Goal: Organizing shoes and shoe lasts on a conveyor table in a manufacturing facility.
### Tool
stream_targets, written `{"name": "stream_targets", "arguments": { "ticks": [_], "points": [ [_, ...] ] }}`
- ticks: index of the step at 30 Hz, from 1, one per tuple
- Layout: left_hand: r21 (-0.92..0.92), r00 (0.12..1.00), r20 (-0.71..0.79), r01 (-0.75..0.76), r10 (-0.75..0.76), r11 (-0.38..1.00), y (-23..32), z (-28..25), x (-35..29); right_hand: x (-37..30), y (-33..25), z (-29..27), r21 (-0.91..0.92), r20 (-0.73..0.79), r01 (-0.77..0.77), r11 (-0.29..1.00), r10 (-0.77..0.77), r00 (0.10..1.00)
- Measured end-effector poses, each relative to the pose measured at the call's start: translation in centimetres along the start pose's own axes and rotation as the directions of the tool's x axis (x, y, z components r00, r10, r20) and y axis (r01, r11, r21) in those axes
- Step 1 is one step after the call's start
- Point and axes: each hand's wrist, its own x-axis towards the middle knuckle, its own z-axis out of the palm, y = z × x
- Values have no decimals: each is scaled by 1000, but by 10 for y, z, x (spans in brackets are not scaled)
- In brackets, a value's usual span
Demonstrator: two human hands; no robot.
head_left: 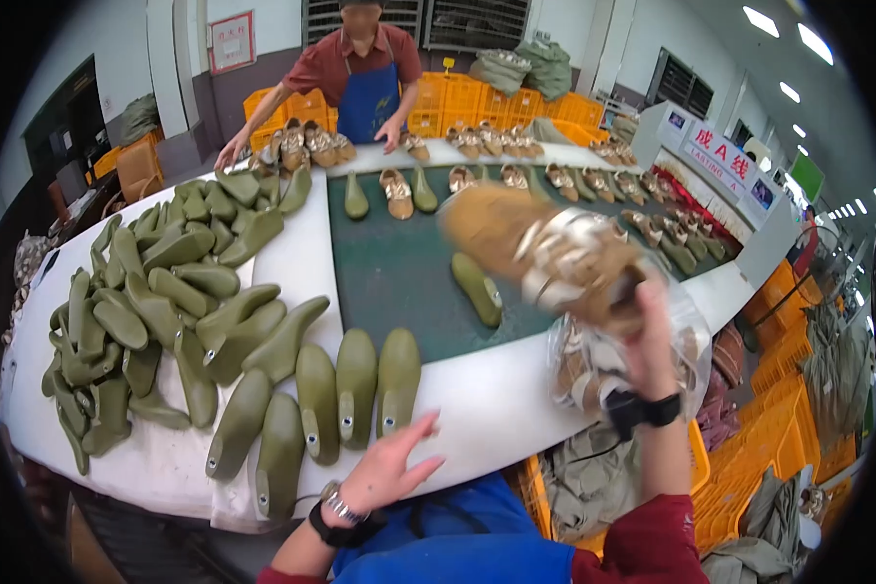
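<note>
My right hand (652, 336) grips a tan shoe upper (555, 243) with white and silvery straps by its heel end, raised over the table and smeared by motion. My left hand (391, 474) is held low at the table's front edge, fingers spread and nothing in them. Just beyond it stand several olive-green shoe lasts (357, 384) in a loose row. One more last (477, 290) lies alone on the dark green surface (389, 282), beneath the raised shoe upper. Beside my right wrist, a clear plastic bag (691, 355) holds more tan-and-white uppers.
A large heap of lasts (165, 282) covers the white table (292, 243) on the left. Across the table stands a person in a blue apron (370, 102), near a row of shoes (496, 139). Orange crates (769, 428) and grey-green sacks (594, 477) crowd my right side.
</note>
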Motion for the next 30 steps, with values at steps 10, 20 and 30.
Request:
{"name": "stream_targets", "arguments": {
  "ticks": [10, 20, 30],
  "points": [
    [-844, 875, -239, 28, -420, 536, -26, -12, -4, -108, 96, 97, -354, 531, -232, 906, 399, 747],
    [-172, 677, -692, 182, -250, 968, -13, -5, -1, -97, 92, 128, -531, 611, 571, 626, -183, 770],
    [423, 838, -543, 228, 44, 877, 6, -9, 2, -107, 97, 131, -528, 504, 408, 745, -112, 856]
  ]
}}
